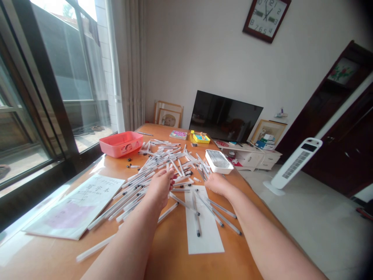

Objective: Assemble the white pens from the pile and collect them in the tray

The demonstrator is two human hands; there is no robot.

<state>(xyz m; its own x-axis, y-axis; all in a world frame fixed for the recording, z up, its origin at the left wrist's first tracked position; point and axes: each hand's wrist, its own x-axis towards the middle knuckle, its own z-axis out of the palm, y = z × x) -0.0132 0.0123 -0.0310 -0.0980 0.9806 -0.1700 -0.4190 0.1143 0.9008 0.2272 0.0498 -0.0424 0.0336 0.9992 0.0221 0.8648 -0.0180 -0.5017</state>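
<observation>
Several white pens (163,159) with dark tips lie scattered in a pile across the orange wooden table (171,249). My left hand (161,185) reaches into the near edge of the pile, fingers stretched forward and resting on the pens. My right hand (216,182) lies at the pile's right side, close to a white rectangular tray (218,161); its fingers curl under and are mostly hidden. More pens lie across a white paper strip (204,229) between my forearms.
A pink plastic basin (121,143) stands at the back left of the table. A printed booklet (77,204) lies at the left. Small colourful boxes (199,137) sit at the far end. Beyond are a television (225,116), a low cabinet and a white tower fan (294,163).
</observation>
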